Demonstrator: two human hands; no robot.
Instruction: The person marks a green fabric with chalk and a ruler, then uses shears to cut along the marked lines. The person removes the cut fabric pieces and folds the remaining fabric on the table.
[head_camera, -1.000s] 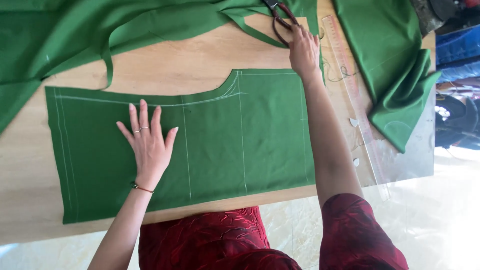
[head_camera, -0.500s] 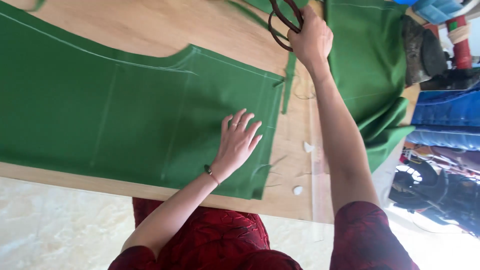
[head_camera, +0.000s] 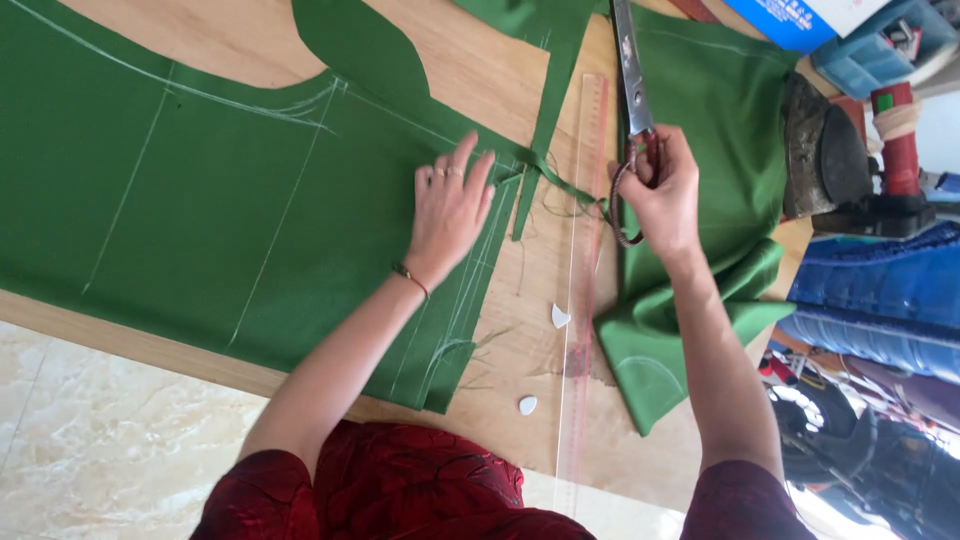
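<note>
Across the wooden table (head_camera: 230, 40), from its left edge inward, lay a large green fabric panel (head_camera: 200, 220) marked with pale chalk lines, its near edge hanging close to the table's front. On the panel's right end the left hand (head_camera: 450, 210) rested flat, fingers spread and released, gripping nothing, a thin bracelet at the wrist. Just beyond its fingertips a narrow green strip (head_camera: 545, 120) trailed off the cut edge and ran up the table. Two small white chalk pieces (head_camera: 560, 316) sat on the bare wood nearer the person, beside a long clear ruler (head_camera: 580, 300) that lay lengthwise toward the front edge. Right of the ruler the right hand (head_camera: 665, 195) was clenched through the dark handles of a pair of tailor's scissors (head_camera: 630, 75), the blades pointing away and looking closed. Under that hand a second heap of green cloth (head_camera: 720, 130) was bunched, and past it, at the table's far right, stood a dark old iron (head_camera: 822, 150).
</note>
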